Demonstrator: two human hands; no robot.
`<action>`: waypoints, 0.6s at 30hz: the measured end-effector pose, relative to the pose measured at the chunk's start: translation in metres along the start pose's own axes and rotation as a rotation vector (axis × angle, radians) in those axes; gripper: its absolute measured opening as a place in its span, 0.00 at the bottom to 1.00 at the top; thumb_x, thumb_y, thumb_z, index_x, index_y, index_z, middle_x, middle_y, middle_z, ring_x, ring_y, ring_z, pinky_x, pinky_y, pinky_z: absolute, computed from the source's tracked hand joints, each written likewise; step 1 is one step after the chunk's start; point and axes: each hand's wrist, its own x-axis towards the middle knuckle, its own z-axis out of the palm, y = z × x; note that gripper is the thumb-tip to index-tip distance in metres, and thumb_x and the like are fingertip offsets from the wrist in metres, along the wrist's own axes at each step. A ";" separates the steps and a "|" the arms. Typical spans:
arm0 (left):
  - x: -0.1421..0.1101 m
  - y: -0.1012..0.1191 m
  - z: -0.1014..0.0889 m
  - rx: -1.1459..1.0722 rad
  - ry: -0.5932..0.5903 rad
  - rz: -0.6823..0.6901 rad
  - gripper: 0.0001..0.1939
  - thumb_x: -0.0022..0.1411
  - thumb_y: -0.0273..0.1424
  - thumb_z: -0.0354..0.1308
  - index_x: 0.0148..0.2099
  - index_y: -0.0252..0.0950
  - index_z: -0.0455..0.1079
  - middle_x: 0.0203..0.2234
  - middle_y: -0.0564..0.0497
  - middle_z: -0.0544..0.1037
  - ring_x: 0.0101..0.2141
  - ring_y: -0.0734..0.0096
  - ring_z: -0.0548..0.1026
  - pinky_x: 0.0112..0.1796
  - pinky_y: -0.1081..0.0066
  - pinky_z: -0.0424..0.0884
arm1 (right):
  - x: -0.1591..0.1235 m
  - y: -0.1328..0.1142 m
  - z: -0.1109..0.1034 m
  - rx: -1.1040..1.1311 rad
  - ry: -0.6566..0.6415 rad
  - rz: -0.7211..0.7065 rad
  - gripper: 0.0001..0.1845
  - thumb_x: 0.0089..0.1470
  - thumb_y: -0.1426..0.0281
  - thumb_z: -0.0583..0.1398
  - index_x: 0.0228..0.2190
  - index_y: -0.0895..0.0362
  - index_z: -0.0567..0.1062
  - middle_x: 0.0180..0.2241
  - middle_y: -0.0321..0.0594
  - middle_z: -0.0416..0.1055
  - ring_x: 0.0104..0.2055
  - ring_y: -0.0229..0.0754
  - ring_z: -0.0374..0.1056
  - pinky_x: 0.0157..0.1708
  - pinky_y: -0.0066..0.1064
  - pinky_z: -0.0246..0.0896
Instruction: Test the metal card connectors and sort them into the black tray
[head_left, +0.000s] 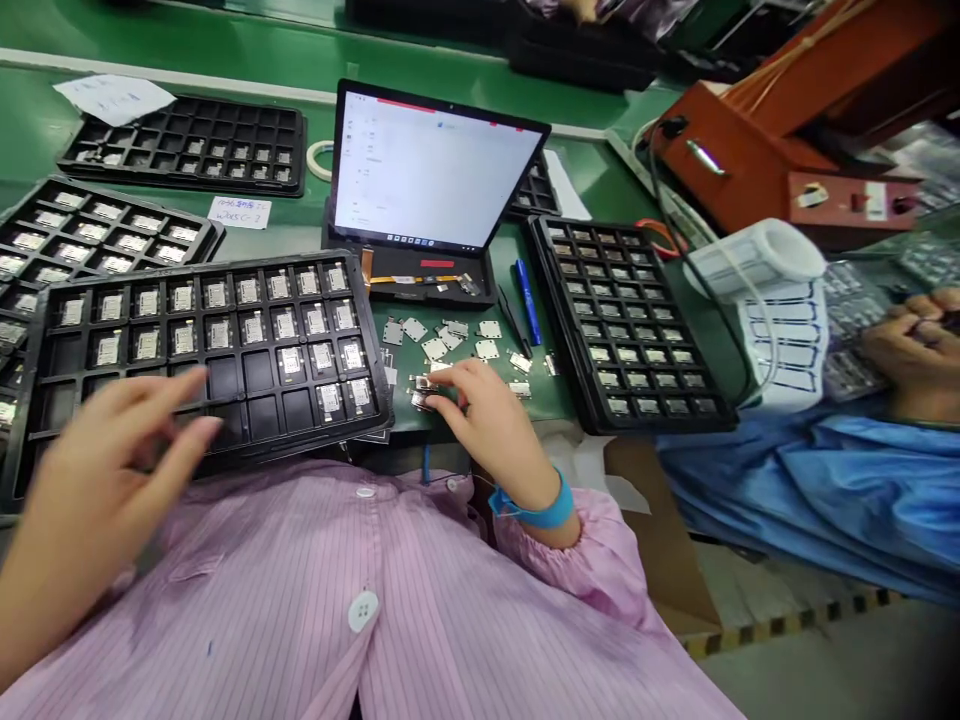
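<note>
My left hand (112,470) hovers with fingers apart and slightly curled over the near edge of a black compartment tray (45,330), holding nothing. That tray carries small silver metal parts (251,328) in many of its cells. My right hand (487,415) rests on the green bench and pinches a small metal part (422,385) at its fingertips. More loose silver parts (450,340) lie scattered just beyond it. A blue band sits on my right wrist (536,510).
A tablet (431,170) stands behind the loose parts, with a blue pen (526,300) and tweezers beside it. Another black tray (637,420) lies right, more trays left and behind. A co-worker in a blue sleeve (825,480) works at right, beside a label roll (757,260).
</note>
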 end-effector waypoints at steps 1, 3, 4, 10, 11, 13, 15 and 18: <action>0.007 0.017 0.010 -0.067 -0.077 0.099 0.22 0.67 0.44 0.53 0.59 0.45 0.67 0.44 0.50 0.71 0.36 0.66 0.70 0.37 0.68 0.67 | 0.003 0.000 0.000 -0.014 -0.028 -0.013 0.08 0.57 0.73 0.60 0.40 0.55 0.75 0.41 0.45 0.70 0.37 0.46 0.69 0.38 0.40 0.65; 0.018 0.043 0.029 -0.174 -0.256 0.215 0.20 0.67 0.42 0.53 0.58 0.43 0.69 0.45 0.49 0.73 0.37 0.67 0.72 0.36 0.69 0.68 | 0.006 -0.002 0.001 -0.023 -0.057 -0.021 0.09 0.57 0.71 0.61 0.42 0.55 0.74 0.43 0.45 0.68 0.36 0.45 0.69 0.38 0.40 0.66; 0.021 0.051 0.038 -0.215 -0.345 0.250 0.20 0.68 0.40 0.52 0.58 0.42 0.69 0.46 0.48 0.74 0.37 0.68 0.72 0.38 0.69 0.69 | 0.007 -0.002 0.001 -0.025 -0.062 -0.020 0.11 0.56 0.70 0.62 0.43 0.55 0.73 0.44 0.46 0.68 0.36 0.45 0.69 0.38 0.41 0.67; 0.027 0.078 0.076 -0.315 -0.648 0.342 0.18 0.68 0.34 0.52 0.57 0.39 0.70 0.38 0.49 0.78 0.33 0.70 0.73 0.37 0.68 0.70 | 0.006 0.000 0.001 -0.019 -0.111 -0.032 0.13 0.55 0.71 0.64 0.43 0.56 0.71 0.46 0.45 0.66 0.35 0.44 0.69 0.38 0.39 0.66; 0.028 0.081 0.080 -0.319 -0.657 0.349 0.17 0.67 0.33 0.52 0.56 0.38 0.71 0.38 0.49 0.78 0.32 0.70 0.74 0.36 0.69 0.69 | 0.006 0.001 0.001 -0.010 -0.111 -0.035 0.12 0.55 0.72 0.64 0.42 0.56 0.71 0.45 0.44 0.66 0.35 0.44 0.68 0.38 0.39 0.66; 0.029 0.089 0.086 -0.325 -0.664 0.369 0.16 0.67 0.32 0.53 0.55 0.36 0.72 0.37 0.49 0.78 0.32 0.70 0.74 0.35 0.69 0.69 | 0.006 0.003 0.001 0.008 -0.105 -0.038 0.10 0.55 0.72 0.63 0.40 0.56 0.70 0.43 0.44 0.67 0.36 0.44 0.68 0.37 0.38 0.65; 0.032 0.096 0.091 -0.314 -0.650 0.401 0.16 0.67 0.31 0.52 0.54 0.36 0.73 0.36 0.49 0.79 0.32 0.69 0.74 0.35 0.69 0.69 | 0.007 0.003 0.001 0.020 -0.099 -0.049 0.10 0.55 0.72 0.63 0.39 0.55 0.68 0.42 0.44 0.68 0.36 0.45 0.68 0.37 0.38 0.65; 0.035 0.104 0.096 -0.248 -0.600 0.452 0.16 0.68 0.30 0.51 0.53 0.35 0.73 0.36 0.47 0.78 0.34 0.65 0.74 0.36 0.66 0.69 | 0.007 0.003 0.002 0.056 -0.085 -0.055 0.11 0.54 0.73 0.62 0.39 0.54 0.67 0.41 0.43 0.69 0.38 0.47 0.68 0.38 0.39 0.65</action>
